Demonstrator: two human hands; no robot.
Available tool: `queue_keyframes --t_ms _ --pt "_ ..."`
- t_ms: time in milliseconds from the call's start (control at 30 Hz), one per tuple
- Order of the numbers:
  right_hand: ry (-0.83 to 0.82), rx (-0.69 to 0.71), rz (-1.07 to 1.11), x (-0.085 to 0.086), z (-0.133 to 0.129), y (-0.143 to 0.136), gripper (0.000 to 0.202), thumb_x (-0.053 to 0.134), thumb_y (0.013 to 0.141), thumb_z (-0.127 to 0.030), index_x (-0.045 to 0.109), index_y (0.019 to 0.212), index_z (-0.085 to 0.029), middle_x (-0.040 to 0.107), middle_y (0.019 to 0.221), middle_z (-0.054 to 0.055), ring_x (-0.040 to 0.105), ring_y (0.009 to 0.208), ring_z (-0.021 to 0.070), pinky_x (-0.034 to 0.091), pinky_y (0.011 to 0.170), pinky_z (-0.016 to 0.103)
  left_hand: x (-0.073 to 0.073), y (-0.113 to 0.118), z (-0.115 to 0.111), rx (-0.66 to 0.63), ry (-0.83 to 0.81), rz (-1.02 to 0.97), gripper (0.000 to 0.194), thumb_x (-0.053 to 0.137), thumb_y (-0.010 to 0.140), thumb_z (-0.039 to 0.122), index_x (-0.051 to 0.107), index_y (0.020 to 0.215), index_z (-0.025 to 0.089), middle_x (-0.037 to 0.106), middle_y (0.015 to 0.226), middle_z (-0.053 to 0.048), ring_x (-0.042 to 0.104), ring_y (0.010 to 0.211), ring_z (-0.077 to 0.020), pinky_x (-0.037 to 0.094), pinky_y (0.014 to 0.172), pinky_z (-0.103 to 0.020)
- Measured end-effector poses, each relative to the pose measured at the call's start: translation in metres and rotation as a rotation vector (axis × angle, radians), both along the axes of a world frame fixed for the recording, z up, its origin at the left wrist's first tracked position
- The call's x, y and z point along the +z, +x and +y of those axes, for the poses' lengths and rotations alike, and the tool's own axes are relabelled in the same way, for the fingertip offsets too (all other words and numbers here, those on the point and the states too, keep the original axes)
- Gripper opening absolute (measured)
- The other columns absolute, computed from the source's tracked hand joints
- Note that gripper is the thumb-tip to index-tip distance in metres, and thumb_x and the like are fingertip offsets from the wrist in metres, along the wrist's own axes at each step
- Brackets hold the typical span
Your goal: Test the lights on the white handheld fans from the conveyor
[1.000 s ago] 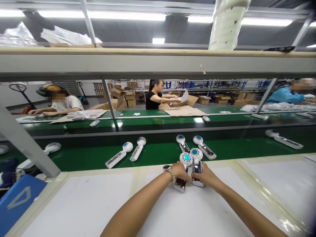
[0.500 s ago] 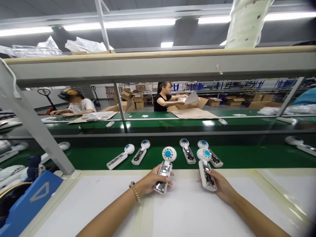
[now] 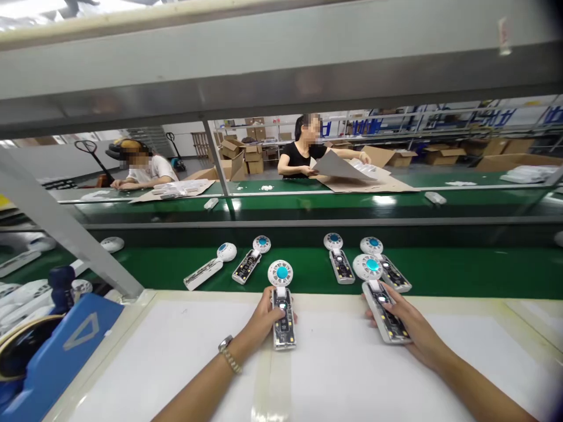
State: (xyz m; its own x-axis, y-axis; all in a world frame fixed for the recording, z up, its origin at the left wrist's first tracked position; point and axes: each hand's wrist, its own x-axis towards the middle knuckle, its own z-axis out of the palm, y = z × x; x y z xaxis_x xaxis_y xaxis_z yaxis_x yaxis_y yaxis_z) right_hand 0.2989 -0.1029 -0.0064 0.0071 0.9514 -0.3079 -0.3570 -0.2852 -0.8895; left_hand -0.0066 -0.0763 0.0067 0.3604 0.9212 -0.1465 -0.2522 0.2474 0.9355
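Note:
My left hand [image 3: 267, 313] is closed round a white device [image 3: 284, 328] with a round head, a blue centre and an exposed circuit board, thumb on the board. A similar device [image 3: 382, 313] is gripped in my right hand [image 3: 402, 310], its board facing up. Both are held over the near edge of the white work surface [image 3: 334, 375]. Behind them, on the green belt [image 3: 299, 252], lie more such devices: two at the left [image 3: 204, 274] [image 3: 247, 266], and two at the right [image 3: 342, 266] [image 3: 398, 275], the last partly hidden by the held one.
A blue fixture [image 3: 65, 351] stands at the left beside a slanted metal post [image 3: 74, 228]. A grey beam [image 3: 264, 76] crosses overhead. Across the belt, one person [image 3: 152, 170] leans over the line and another [image 3: 297, 155] handles a grey sheet [image 3: 341, 165] near cartons.
The view has tilted down and shifted. The device in my left hand has turned more upright, and my right hand has moved rightward with its device. The person opposite has reached out an arm.

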Motion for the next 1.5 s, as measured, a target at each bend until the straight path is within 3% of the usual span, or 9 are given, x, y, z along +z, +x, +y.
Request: queue_keyframes --t_ms 167,333,567,867,1133,1333,1500 --pt "-0.009 -0.042 0.023 -0.003 0.002 0.002 0.074 0.066 0.07 -0.03 0.028 0.133 -0.035 0.06 0.115 0.004 0.064 0.09 0.0264 0.054 0.072 0.038 0.0 -0.005 0.002 -0.026 0.005 0.036 0.038 0.059 0.068 0.014 0.039 0.099 0.022 0.053 0.099 -0.004 0.063 0.08 -0.0201 0.048 0.07 -0.037" --pt "-0.034 -0.01 -0.039 -0.003 0.002 0.004 0.078 0.067 0.07 -0.036 0.024 0.135 -0.032 0.063 0.108 0.008 0.065 0.086 0.0272 0.052 0.076 0.042 0.002 -0.004 -0.001 -0.036 0.014 0.083 0.036 0.059 0.069 0.014 0.039 0.099 0.021 0.052 0.101 -0.006 0.062 0.081 -0.0209 0.048 0.067 -0.036" --pt "0.009 -0.02 -0.089 0.002 0.001 0.001 0.073 0.068 0.066 -0.043 0.034 0.13 -0.031 0.054 0.121 0.01 0.063 0.089 0.0288 0.053 0.073 0.043 -0.002 -0.004 0.002 -0.059 0.03 0.06 0.037 0.061 0.072 0.021 0.039 0.101 0.021 0.052 0.105 -0.008 0.062 0.082 -0.0224 0.048 0.064 -0.035" --pt "0.022 0.019 -0.128 0.005 -0.002 0.002 0.074 0.062 0.07 -0.048 0.028 0.134 -0.03 0.059 0.114 0.01 0.061 0.094 0.0308 0.051 0.076 0.046 0.001 -0.006 0.002 -0.089 0.016 0.02 0.042 0.065 0.069 0.019 0.041 0.103 0.02 0.056 0.102 -0.008 0.061 0.085 -0.0219 0.047 0.07 -0.036" --pt "0.0 0.019 -0.115 0.001 0.0 0.004 0.08 0.063 0.072 -0.04 0.018 0.138 -0.028 0.07 0.089 0.006 0.065 0.084 0.0257 0.05 0.081 0.042 0.006 -0.003 -0.002 -0.057 -0.002 0.043 0.043 0.067 0.067 0.019 0.042 0.102 0.019 0.057 0.091 -0.006 0.059 0.08 -0.0186 0.046 0.069 -0.033" --pt "-0.008 0.076 -0.146 -0.001 0.0 0.007 0.077 0.058 0.076 -0.045 0.015 0.138 -0.031 0.069 0.09 0.008 0.066 0.079 0.0266 0.051 0.072 0.043 0.0 -0.006 -0.001 -0.047 0.051 0.019 0.044 0.065 0.07 0.02 0.04 0.106 0.02 0.058 0.093 -0.006 0.06 0.082 -0.0193 0.046 0.071 -0.034" --pt "-0.002 0.071 -0.119 0.0 -0.001 0.007 0.075 0.059 0.076 -0.043 0.017 0.138 -0.031 0.068 0.089 0.007 0.065 0.082 0.0264 0.049 0.076 0.043 -0.004 -0.007 0.0 -0.06 0.059 0.029 0.044 0.062 0.073 0.017 0.037 0.108 0.021 0.057 0.098 -0.007 0.06 0.084 -0.0193 0.046 0.074 -0.036"
